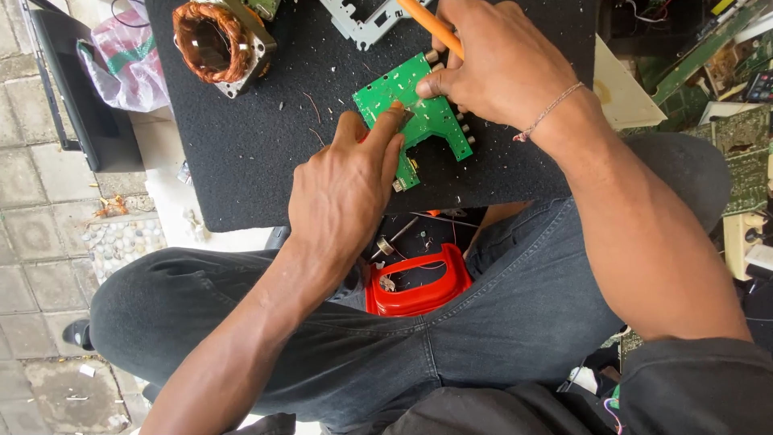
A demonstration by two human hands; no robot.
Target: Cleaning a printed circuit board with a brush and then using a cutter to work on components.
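A green circuit board (435,121) lies on a black foam mat (258,137). My left hand (346,193) presses down on the board's near left edge with thumb and fingers, holding it in place. My right hand (499,60) is closed around an orange-handled tool (431,24), whose tip is hidden behind my fingers at the board's far edge. A thin cord bracelet circles my right wrist.
A motor stator with copper windings (217,44) sits at the mat's far left, a grey metal bracket (362,20) beside it. A red plastic container (419,282) rests between my legs. More circuit boards (741,145) are piled at the right; a plastic bag (129,64) lies left.
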